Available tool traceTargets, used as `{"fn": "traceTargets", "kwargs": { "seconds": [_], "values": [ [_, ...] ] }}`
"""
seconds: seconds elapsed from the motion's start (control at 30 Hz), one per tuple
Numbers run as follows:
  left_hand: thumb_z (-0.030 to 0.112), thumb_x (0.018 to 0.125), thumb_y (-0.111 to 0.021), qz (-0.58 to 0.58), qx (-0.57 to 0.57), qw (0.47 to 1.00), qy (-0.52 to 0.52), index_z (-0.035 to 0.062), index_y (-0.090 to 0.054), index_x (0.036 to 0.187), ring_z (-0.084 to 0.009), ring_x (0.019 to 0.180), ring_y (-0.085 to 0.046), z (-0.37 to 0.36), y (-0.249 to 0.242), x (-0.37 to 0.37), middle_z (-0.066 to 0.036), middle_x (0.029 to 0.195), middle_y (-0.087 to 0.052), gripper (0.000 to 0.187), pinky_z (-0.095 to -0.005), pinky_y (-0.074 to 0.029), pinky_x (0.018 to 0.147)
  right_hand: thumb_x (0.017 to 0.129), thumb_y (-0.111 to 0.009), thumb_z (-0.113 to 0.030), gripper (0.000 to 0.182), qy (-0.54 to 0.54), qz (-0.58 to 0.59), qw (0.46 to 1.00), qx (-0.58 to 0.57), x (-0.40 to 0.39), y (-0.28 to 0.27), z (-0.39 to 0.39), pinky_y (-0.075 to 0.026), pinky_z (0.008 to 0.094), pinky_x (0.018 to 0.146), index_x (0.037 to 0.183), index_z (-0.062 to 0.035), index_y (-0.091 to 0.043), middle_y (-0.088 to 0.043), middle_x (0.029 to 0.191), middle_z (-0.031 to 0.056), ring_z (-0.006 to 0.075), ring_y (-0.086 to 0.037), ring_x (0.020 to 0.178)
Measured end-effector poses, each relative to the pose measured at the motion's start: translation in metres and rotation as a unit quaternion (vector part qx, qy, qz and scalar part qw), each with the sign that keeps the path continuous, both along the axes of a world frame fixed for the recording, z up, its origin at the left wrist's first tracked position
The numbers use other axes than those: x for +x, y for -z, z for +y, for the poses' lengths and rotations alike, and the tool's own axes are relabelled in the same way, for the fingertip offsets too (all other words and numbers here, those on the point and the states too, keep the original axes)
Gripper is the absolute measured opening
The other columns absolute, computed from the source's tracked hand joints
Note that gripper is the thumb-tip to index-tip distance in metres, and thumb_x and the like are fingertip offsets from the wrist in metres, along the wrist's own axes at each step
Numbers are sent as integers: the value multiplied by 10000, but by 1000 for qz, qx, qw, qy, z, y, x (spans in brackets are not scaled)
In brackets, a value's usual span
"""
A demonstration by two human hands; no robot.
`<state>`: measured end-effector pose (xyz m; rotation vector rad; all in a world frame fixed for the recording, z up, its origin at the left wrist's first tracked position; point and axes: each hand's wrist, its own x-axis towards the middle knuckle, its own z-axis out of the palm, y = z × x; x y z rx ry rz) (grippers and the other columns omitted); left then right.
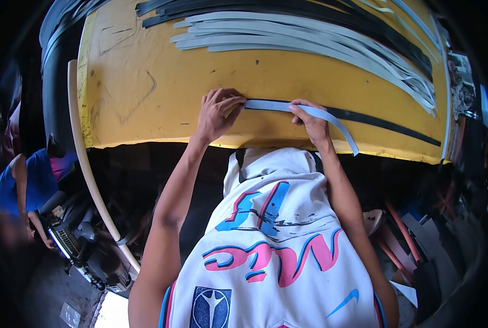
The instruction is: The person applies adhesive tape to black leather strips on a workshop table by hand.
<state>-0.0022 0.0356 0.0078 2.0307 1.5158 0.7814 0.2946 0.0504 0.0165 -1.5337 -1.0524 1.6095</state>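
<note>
Strip: pale grey flat strip (279, 105) lies over a black strip (386, 123) near the yellow table's (162, 71) near edge.
Left hand (217, 113): grip pinches the strip's left end.
Right hand (309, 121): fingers press it down; loose tail curls right.
Advice: keep edges aligned, tension even.

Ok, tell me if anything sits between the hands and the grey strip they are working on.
Nothing visible does. The left hand pinches one end of the grey strip and the right hand presses on it further along, flat on the yellow table. The strip pile lies apart.

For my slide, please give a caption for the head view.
Left hand and right hand press a grey strip onto a yellow table.
</note>
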Motion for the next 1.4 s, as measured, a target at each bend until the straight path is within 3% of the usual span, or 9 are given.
{"fn": "traceTargets", "kwargs": {
  "seconds": [0.2, 0.37, 0.6, 0.77, 0.87, 1.03, 1.1, 1.4],
  "values": [
    [135, 887, -710, -31, -1, 999, -7, 118, -693, 1188, -309, 1187, -567, -5, 4, -5, -76, 1209, -648, 303, -436, -419, 1031, 889, -784, -186, 241, -1, -9, 1000, 0, -1, -1, 0, -535, 209, 602, 1052, -14, -742, -722, 813, 33, 81, -669, 638],
    [71, 894, -670, -63, -3, 994, -87, 61, -617, 1268, -360, 1195, -555, -15, -1, 0, -156, 1246, -612, 377, -444, -452, 1018, 887, -788, -191, 252, -2, -22, 1000, -1, -2, 0, 2, -532, 209, 598, 1053, -7, -740, -721, 805, 35, 81, -667, 631],
    [-80, 906, -559, -53, 29, 986, -156, 32, -608, 1284, -359, 1155, -590, -39, 10, -1, -169, 1234, -614, 397, -413, -488, 980, 887, -790, -198, 265, 2, -10, 1000, 0, -1, 4, 2, -528, 209, 591, 1057, -1, -739, -720, 802, 33, 81, -665, 628],
    [-187, 874, -469, -54, 55, 966, -245, 21, -606, 1259, -296, 1051, -607, -49, 12, -5, -161, 1165, -616, 459, -367, -513, 908, 889, -787, -199, 262, -2, -13, 1000, 2, -2, 3, 1, -527, 213, 591, 1054, -1, -739, -721, 807, 34, 82, -664, 625],
    [-184, 860, -488, -76, 6, 963, -260, 27, -594, 1277, -324, 1108, -586, -55, 10, -10, -167, 1196, -601, 479, -383, -497, 943, 889, -786, -199, 256, 5, -1, 1000, 0, -1, 2, 1, -526, 216, 593, 1051, -5, -742, -722, 812, 35, 83, -666, 628],
    [-151, 867, -517, 1, 76, 979, -190, 32, -599, 1274, -332, 1102, -598, -41, 11, -5, -158, 1172, -631, 454, -420, -488, 933, 887, -781, -192, 241, 0, 8, 1000, 4, -1, 3, 1, -528, 216, 593, 1042, -11, -747, -725, 821, 36, 87, -670, 630],
    [-130, 916, -539, 17, 88, 983, -160, 11, -647, 1189, -341, 1052, -640, -31, 2, 5, -166, 1128, -668, 326, -400, -517, 908, 888, -780, -193, 239, 3, 9, 1000, 1, -1, 5, 2, -528, 216, 589, 1039, -11, -747, -726, 824, 35, 87, -670, 629],
    [-144, 926, -505, -43, 83, 989, -118, -7, -610, 1238, -321, 1063, -653, -15, 12, 9, -162, 1128, -669, 357, -383, -530, 908, 892, -779, -197, 224, 8, 13, 1000, 1, -3, -1, 1, -543, 205, 593, 1029, -22, -752, -717, 821, 26, 80, -668, 634]
  ]
}}
